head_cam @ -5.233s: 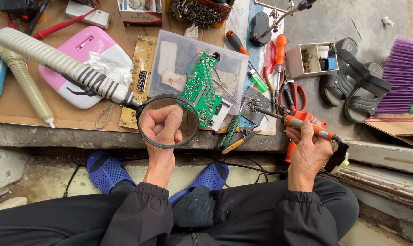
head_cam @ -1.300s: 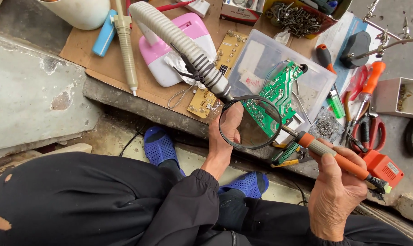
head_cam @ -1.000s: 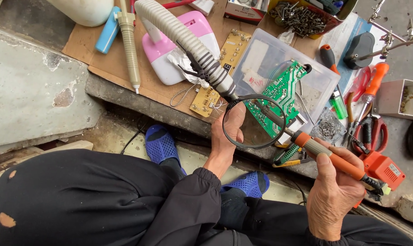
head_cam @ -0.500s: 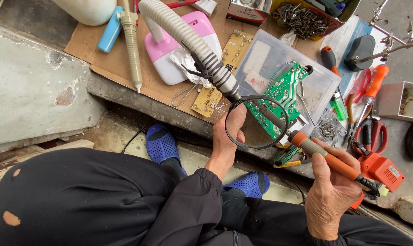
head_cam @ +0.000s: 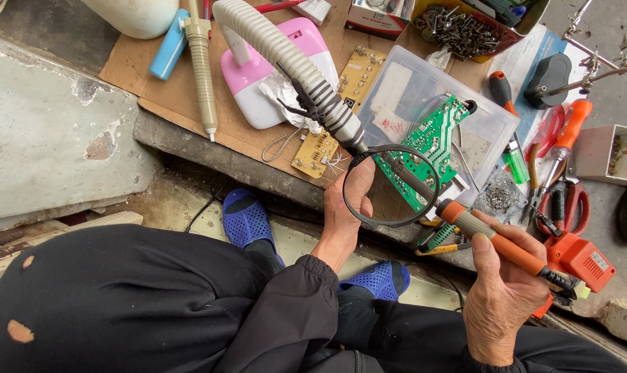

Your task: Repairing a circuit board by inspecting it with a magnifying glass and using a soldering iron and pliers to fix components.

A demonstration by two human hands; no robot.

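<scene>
Low right in the frame, the right hand [head_cam: 505, 290] is wrapped around the orange-handled soldering iron [head_cam: 496, 242]. Its tip reaches up-left under the round black-rimmed magnifying lens [head_cam: 391, 185], whose rim the left hand [head_cam: 346, 207] pinches. Beyond, at centre, the green circuit board [head_cam: 431, 141] lies on a clear plastic box [head_cam: 424, 90]. Keeping lens steady and tip on one joint looks wise.

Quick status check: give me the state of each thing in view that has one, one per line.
left hand: gripping the magnifier's rim
magnifier: held over the green circuit board
right hand: gripping the soldering iron, tip towards the board
clear plastic box: open
red pliers: lying on the bench, handles spread
screw box: open, full
</scene>
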